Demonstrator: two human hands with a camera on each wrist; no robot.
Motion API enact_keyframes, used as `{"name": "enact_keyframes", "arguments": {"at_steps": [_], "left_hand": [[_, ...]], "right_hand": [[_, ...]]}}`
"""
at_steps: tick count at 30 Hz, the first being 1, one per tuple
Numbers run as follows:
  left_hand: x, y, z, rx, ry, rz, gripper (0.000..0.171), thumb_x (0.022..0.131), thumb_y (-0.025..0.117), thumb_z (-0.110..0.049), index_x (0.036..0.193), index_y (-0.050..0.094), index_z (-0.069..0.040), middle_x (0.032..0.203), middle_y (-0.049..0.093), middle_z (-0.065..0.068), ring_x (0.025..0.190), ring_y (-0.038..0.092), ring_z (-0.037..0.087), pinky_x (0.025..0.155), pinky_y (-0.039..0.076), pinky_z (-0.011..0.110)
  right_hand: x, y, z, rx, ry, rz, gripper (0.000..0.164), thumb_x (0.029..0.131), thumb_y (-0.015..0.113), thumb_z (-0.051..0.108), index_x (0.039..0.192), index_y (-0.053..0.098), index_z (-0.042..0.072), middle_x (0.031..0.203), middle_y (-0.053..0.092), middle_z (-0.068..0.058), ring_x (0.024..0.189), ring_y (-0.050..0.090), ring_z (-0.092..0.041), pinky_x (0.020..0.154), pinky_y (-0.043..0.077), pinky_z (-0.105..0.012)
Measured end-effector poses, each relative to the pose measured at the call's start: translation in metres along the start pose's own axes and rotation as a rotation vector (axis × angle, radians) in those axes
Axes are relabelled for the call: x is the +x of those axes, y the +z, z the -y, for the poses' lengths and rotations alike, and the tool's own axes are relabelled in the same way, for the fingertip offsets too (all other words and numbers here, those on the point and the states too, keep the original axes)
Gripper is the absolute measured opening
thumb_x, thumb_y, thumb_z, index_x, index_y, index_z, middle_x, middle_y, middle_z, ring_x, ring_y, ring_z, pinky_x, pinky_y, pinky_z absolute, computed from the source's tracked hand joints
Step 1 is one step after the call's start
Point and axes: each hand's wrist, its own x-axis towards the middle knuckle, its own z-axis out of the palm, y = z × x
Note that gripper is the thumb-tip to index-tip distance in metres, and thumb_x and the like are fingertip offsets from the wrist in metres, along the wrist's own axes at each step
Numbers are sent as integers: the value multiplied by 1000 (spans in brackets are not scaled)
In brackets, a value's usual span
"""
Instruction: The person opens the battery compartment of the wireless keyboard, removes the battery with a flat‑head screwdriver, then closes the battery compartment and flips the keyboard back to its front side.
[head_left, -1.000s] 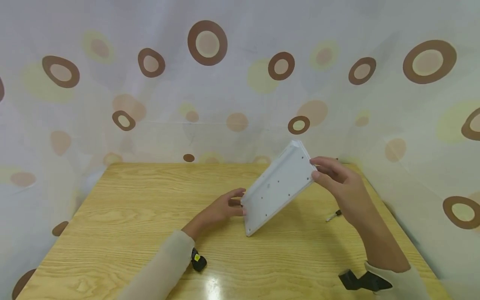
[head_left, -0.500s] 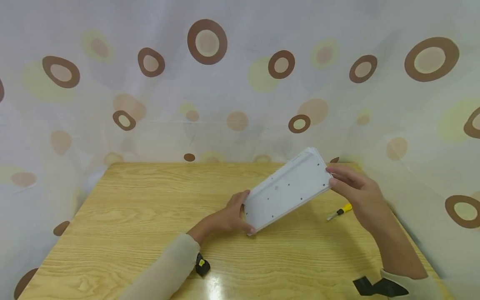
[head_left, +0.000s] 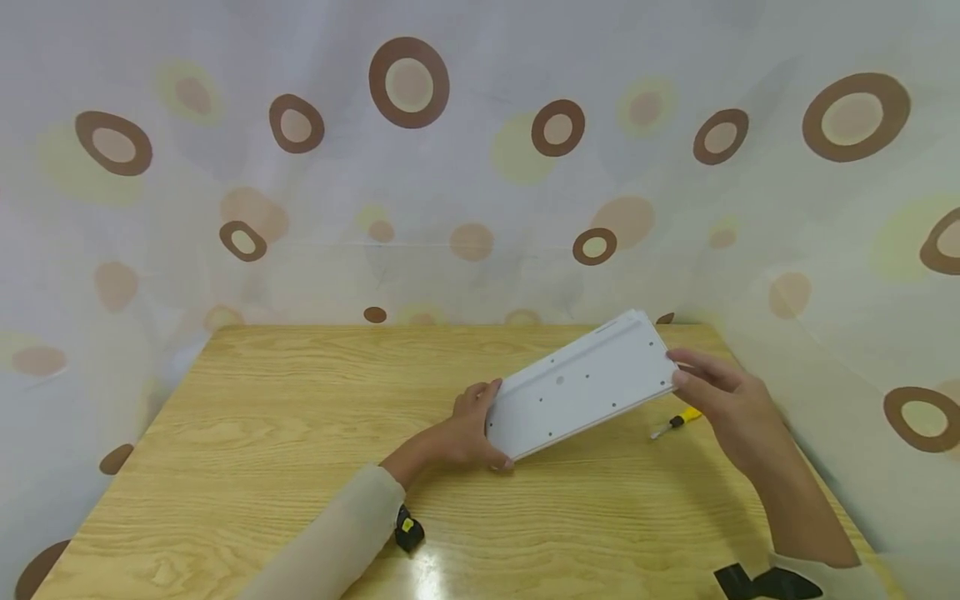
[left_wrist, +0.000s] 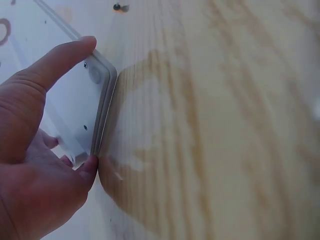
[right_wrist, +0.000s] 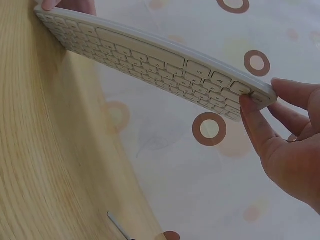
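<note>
A white keyboard (head_left: pixel 577 385) is held tilted above the table, its screw-dotted underside towards the head camera. In the right wrist view the keys of the keyboard (right_wrist: pixel 150 57) face down and away. My left hand (head_left: pixel 468 433) grips its lower left end, and the left wrist view has that hand's thumb (left_wrist: pixel 65 57) along the edge, with a corner at or close to the wood. My right hand (head_left: pixel 738 412) pinches the raised right end between thumb and fingers. A screwdriver (head_left: pixel 678 421) with a yellow handle and black collar lies on the table beneath, partly behind the right hand.
The wood-grained table (head_left: pixel 300 400) extends under both arms. Behind and beside it hangs a pale curtain (head_left: pixel 465 167) with brown rings. Dark wrist-worn devices (head_left: pixel 408 529) sit at both sleeves.
The keyboard's right end has come down and to the right, so it lies less steeply. My left hand has shifted its hold around the lower end. The screwdriver's yellow handle has come into sight.
</note>
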Motion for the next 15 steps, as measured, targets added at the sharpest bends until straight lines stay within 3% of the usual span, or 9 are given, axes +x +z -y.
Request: {"name": "enact_keyframes", "arguments": {"at_steps": [9,15], "left_hand": [[-3,-3,-3,-13,-16,-16,131,67,92,-38,164,5,-19,164,7,10,146,19,33,115,31,51],[-5,-9,-3,-38,-13,-43,134,67,93,-32,164,1,-18,164,-1,10,138,34,32,113,36,45]], "right_hand": [[1,-4,-13,144,-17,7,35,101,52,-4,134,62,3,123,67,1,109,69,-8,93,52,-19],[3,-5,-21,237,-44,5,35,100,50,-10,130,65,0,124,66,-2,109,69,-10,93,53,-23]]}}
